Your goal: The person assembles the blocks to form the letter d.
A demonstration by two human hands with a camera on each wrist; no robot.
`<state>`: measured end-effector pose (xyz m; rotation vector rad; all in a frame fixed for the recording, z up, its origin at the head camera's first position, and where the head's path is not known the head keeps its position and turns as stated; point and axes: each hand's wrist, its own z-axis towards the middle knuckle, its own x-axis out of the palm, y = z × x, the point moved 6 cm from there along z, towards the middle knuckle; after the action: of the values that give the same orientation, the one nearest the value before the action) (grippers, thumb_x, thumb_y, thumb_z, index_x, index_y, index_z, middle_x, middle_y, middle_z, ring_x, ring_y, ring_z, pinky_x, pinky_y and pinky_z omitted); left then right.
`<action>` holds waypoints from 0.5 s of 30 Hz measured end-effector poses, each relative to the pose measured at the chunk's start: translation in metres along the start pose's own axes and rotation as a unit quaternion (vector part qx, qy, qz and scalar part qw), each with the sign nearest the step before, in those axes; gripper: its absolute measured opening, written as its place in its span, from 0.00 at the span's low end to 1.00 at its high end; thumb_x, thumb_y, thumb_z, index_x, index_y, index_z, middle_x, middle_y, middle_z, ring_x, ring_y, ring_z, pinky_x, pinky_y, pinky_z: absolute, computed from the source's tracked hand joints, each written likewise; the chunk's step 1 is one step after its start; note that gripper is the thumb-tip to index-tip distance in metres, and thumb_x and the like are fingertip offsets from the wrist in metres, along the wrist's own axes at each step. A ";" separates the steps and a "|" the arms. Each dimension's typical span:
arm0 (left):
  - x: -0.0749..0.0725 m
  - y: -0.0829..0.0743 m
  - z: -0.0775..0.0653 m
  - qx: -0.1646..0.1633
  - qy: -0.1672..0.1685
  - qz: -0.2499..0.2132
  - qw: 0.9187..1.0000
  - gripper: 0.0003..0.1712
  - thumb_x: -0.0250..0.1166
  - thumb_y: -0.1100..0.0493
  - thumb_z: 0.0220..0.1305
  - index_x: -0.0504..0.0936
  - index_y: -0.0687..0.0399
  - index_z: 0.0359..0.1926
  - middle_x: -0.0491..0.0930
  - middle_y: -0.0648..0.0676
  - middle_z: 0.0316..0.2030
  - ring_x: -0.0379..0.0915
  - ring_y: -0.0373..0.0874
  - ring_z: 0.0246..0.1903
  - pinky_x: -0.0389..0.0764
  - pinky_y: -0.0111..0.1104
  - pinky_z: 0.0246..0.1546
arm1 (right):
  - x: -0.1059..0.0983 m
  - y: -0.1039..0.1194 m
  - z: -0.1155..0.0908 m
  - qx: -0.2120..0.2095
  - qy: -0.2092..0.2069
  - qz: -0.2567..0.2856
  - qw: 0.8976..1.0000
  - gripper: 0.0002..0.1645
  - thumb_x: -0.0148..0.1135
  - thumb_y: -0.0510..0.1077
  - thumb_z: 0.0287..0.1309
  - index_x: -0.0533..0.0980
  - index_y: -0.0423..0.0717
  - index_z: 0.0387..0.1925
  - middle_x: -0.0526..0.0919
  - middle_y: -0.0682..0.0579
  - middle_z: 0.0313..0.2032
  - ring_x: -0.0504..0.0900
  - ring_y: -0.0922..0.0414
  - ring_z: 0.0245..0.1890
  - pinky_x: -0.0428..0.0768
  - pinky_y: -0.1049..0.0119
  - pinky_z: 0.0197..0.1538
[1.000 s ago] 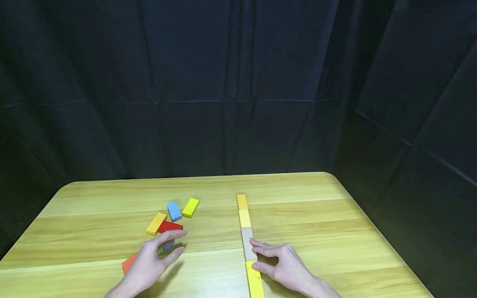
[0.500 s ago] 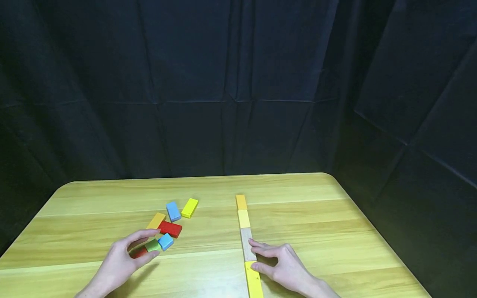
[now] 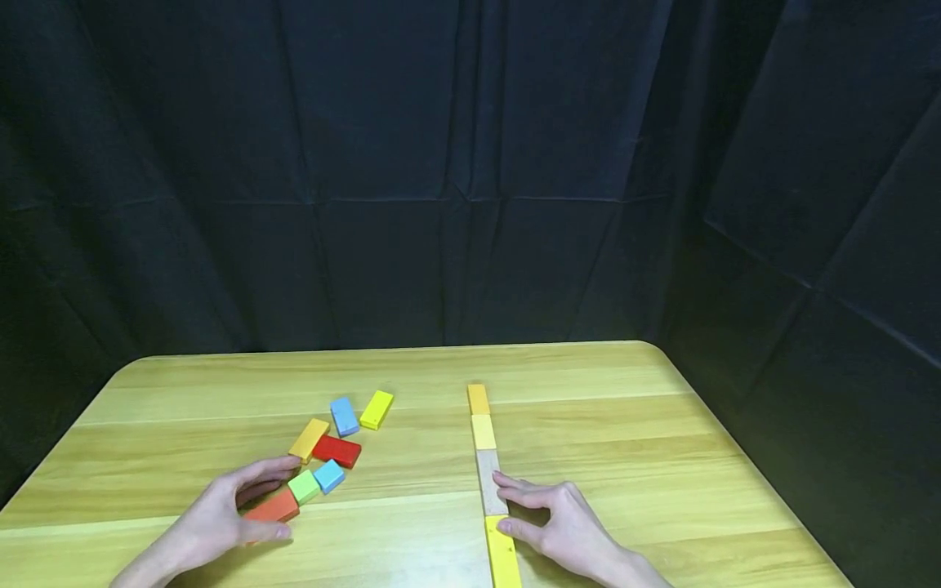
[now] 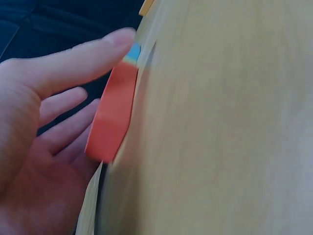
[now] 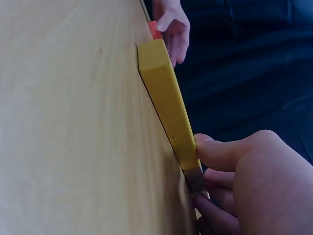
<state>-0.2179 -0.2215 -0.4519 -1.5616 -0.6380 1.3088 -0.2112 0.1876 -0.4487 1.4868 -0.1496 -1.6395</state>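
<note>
My left hand (image 3: pixel 220 510) spreads its thumb and fingers about an orange-red block (image 3: pixel 274 506), with gaps showing beside it. In the left wrist view, the thumb (image 4: pixel 93 63) overlaps the far end of that block (image 4: pixel 113 112). Just beyond it lie a green block (image 3: pixel 304 487) and a small blue block (image 3: pixel 330 475). My right hand (image 3: pixel 562 523) rests on a straight row of blocks: its thumb (image 5: pixel 220 152) touches a long yellow block (image 5: pixel 168 112) and its fingertips lie at a grey block (image 3: pixel 489 482).
The row continues away with a pale yellow block (image 3: pixel 483 433) and an orange block (image 3: pixel 478 398). Loose on the left lie a red block (image 3: pixel 337 451), an orange-yellow block (image 3: pixel 309 439), a blue block (image 3: pixel 344 416) and a yellow block (image 3: pixel 377 410). A dark curtain (image 3: pixel 470 180) stands behind the table.
My left hand has moved left and toward me, from over the green and blue blocks to around the orange-red block. The right hand stays where it was on the row.
</note>
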 end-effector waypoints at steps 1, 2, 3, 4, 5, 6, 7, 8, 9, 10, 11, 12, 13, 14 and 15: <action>-0.001 0.002 -0.001 -0.003 0.010 -0.005 1.000 0.47 0.81 0.55 0.47 0.70 0.61 0.68 0.73 0.64 0.64 0.73 0.27 0.54 0.76 0.20 0.53 | 0.000 0.000 0.000 0.000 0.000 0.000 1.000 0.28 0.68 0.60 0.59 0.83 0.46 0.54 0.80 0.63 0.59 0.81 0.54 0.58 0.80 0.55 0.60; -0.002 0.003 -0.001 -0.004 0.020 -0.006 1.000 0.47 0.80 0.55 0.48 0.70 0.62 0.68 0.72 0.65 0.65 0.73 0.26 0.54 0.76 0.19 0.53 | 0.000 0.000 0.000 0.000 -0.001 0.000 1.000 0.28 0.68 0.60 0.59 0.83 0.46 0.54 0.80 0.63 0.59 0.81 0.54 0.58 0.80 0.55 0.60; -0.003 0.005 -0.001 -0.008 0.027 -0.008 1.000 0.47 0.80 0.55 0.49 0.70 0.62 0.68 0.72 0.65 0.65 0.72 0.25 0.53 0.76 0.19 0.53 | 0.000 0.000 0.000 0.000 -0.001 0.001 1.000 0.28 0.68 0.59 0.59 0.83 0.47 0.54 0.80 0.63 0.59 0.81 0.54 0.57 0.80 0.55 0.60; -0.005 0.006 -0.002 -0.014 0.032 -0.011 0.999 0.46 0.80 0.55 0.49 0.70 0.63 0.68 0.72 0.66 0.65 0.73 0.25 0.53 0.76 0.20 0.53 | 0.000 0.000 0.000 -0.001 -0.002 0.001 1.000 0.28 0.69 0.59 0.59 0.83 0.47 0.54 0.80 0.63 0.59 0.81 0.55 0.57 0.81 0.55 0.59; -0.006 0.008 -0.002 -0.025 0.034 -0.013 0.999 0.46 0.80 0.55 0.49 0.70 0.62 0.68 0.72 0.66 0.65 0.73 0.25 0.53 0.76 0.20 0.53 | 0.000 0.000 0.000 -0.001 -0.002 0.002 1.000 0.28 0.69 0.59 0.59 0.83 0.47 0.54 0.80 0.63 0.59 0.81 0.55 0.57 0.81 0.56 0.59; -0.008 0.009 -0.002 -0.027 0.036 -0.015 0.999 0.46 0.80 0.55 0.49 0.70 0.62 0.67 0.72 0.66 0.65 0.73 0.25 0.52 0.76 0.20 0.52 | 0.000 0.000 0.000 -0.001 -0.001 0.002 1.000 0.28 0.69 0.59 0.59 0.83 0.47 0.54 0.80 0.63 0.59 0.81 0.55 0.57 0.81 0.56 0.59; -0.009 0.010 -0.002 -0.032 0.037 -0.016 0.999 0.45 0.79 0.55 0.50 0.71 0.62 0.67 0.73 0.65 0.65 0.73 0.25 0.52 0.76 0.20 0.52 | 0.000 0.000 0.000 -0.002 -0.001 0.002 1.000 0.28 0.69 0.59 0.59 0.83 0.47 0.54 0.80 0.62 0.59 0.81 0.55 0.57 0.81 0.56 0.59; -0.010 0.011 -0.002 -0.032 0.038 -0.018 0.999 0.44 0.79 0.55 0.51 0.71 0.63 0.67 0.73 0.66 0.64 0.74 0.26 0.52 0.77 0.21 0.52 | 0.000 0.000 0.000 -0.003 -0.001 0.002 1.000 0.28 0.69 0.59 0.59 0.83 0.47 0.54 0.80 0.62 0.59 0.81 0.55 0.57 0.81 0.56 0.59; -0.011 0.012 -0.003 -0.032 0.037 -0.019 0.999 0.43 0.79 0.56 0.51 0.72 0.63 0.66 0.74 0.65 0.63 0.74 0.26 0.51 0.77 0.21 0.51 | 0.000 0.000 0.000 -0.003 -0.001 0.003 1.000 0.28 0.69 0.59 0.59 0.83 0.47 0.54 0.80 0.62 0.59 0.81 0.55 0.57 0.81 0.56 0.59; -0.011 0.012 -0.003 -0.029 0.035 -0.019 0.999 0.42 0.78 0.56 0.52 0.72 0.64 0.66 0.75 0.65 0.62 0.75 0.27 0.51 0.77 0.21 0.51 | 0.000 0.000 0.000 -0.002 -0.001 0.003 1.000 0.28 0.69 0.59 0.59 0.83 0.47 0.54 0.80 0.62 0.59 0.81 0.55 0.57 0.81 0.57 0.59; -0.012 0.012 -0.003 -0.024 0.033 -0.017 0.999 0.41 0.78 0.57 0.52 0.72 0.65 0.65 0.76 0.65 0.61 0.75 0.27 0.50 0.78 0.22 0.51 | 0.000 0.000 0.000 -0.002 0.000 0.004 1.000 0.28 0.69 0.59 0.59 0.83 0.46 0.54 0.80 0.62 0.59 0.81 0.55 0.57 0.81 0.57 0.59; -0.013 0.012 -0.004 -0.017 0.031 -0.014 0.999 0.40 0.77 0.57 0.53 0.73 0.66 0.64 0.77 0.65 0.60 0.76 0.28 0.50 0.78 0.22 0.50 | 0.000 0.000 0.000 -0.001 0.000 0.005 1.000 0.28 0.69 0.59 0.59 0.83 0.46 0.54 0.80 0.62 0.59 0.81 0.55 0.57 0.81 0.57 0.59; -0.013 0.013 -0.004 -0.021 0.029 -0.010 0.999 0.39 0.77 0.57 0.53 0.73 0.66 0.64 0.78 0.64 0.59 0.76 0.29 0.49 0.79 0.22 0.49 | 0.000 0.000 0.000 -0.001 0.000 0.006 1.000 0.28 0.69 0.59 0.59 0.83 0.46 0.54 0.81 0.62 0.59 0.81 0.55 0.57 0.81 0.58 0.59; -0.014 0.013 -0.004 -0.023 0.026 -0.005 0.999 0.39 0.77 0.57 0.53 0.74 0.66 0.64 0.79 0.63 0.58 0.76 0.29 0.48 0.79 0.23 0.49 | 0.000 0.000 0.001 -0.001 0.000 0.006 1.000 0.28 0.69 0.59 0.59 0.83 0.46 0.54 0.81 0.62 0.59 0.81 0.55 0.57 0.81 0.58 0.59; -0.015 0.014 -0.004 -0.023 0.023 0.001 0.999 0.38 0.77 0.57 0.53 0.74 0.66 0.63 0.80 0.62 0.57 0.77 0.30 0.47 0.79 0.24 0.48 | 0.000 0.000 0.001 -0.001 0.000 0.007 1.000 0.28 0.69 0.59 0.59 0.83 0.46 0.54 0.81 0.62 0.59 0.81 0.55 0.57 0.81 0.58 0.59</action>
<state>-0.2207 -0.2410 -0.4579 -1.6260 -0.6416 1.2629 -0.2118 0.1873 -0.4489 1.4817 -0.1587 -1.6283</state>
